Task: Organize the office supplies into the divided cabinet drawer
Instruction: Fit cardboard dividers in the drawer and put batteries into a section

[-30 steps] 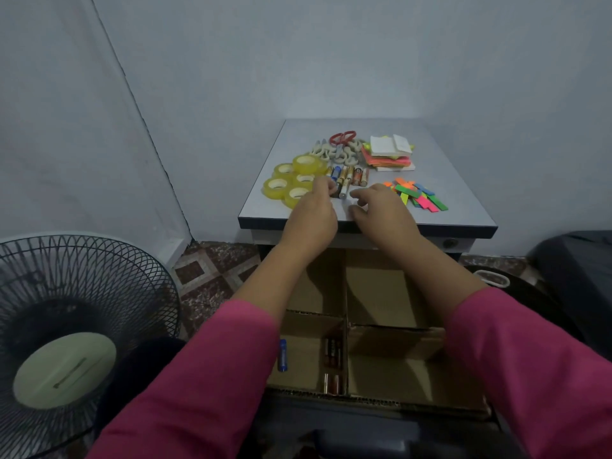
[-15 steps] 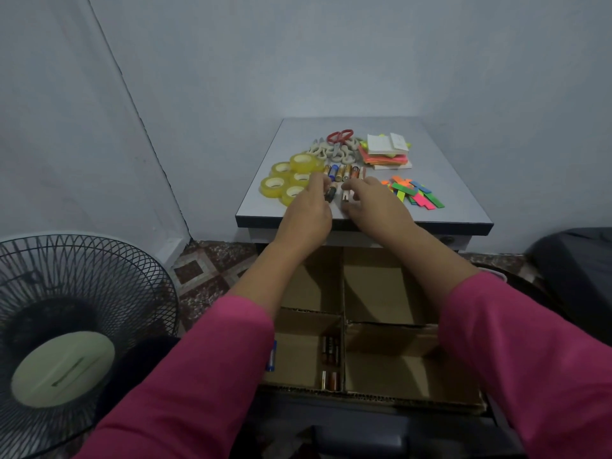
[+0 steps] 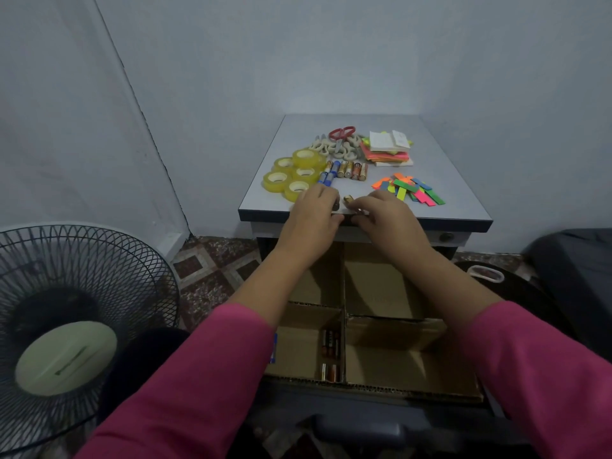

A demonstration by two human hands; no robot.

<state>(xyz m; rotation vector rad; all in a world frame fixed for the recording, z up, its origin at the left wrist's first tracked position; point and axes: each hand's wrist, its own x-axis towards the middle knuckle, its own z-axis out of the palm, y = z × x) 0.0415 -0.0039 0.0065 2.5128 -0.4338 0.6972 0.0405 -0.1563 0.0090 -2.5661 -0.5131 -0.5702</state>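
Observation:
On the grey cabinet top (image 3: 457,180) lie yellow tape rolls (image 3: 298,173), a row of batteries (image 3: 347,169), red scissors (image 3: 341,134), sticky note pads (image 3: 387,149) and coloured flags (image 3: 410,190). My left hand (image 3: 314,217) is at the front edge with fingers curled round blue batteries (image 3: 326,178). My right hand (image 3: 384,215) pinches a gold battery (image 3: 348,199) beside it. Below, the open drawer (image 3: 374,387) has cardboard dividers; a few batteries (image 3: 330,346) lie in its near left compartment.
A standing fan (image 3: 73,326) fills the lower left. A dark bin (image 3: 576,279) and a white-handled black object (image 3: 486,273) sit at the right. White clips (image 3: 331,147) lie under the scissors. Patterned floor tiles (image 3: 215,270) show left of the cabinet.
Both hands have drawn back from the battery row to the cabinet's front edge, each taking batteries along.

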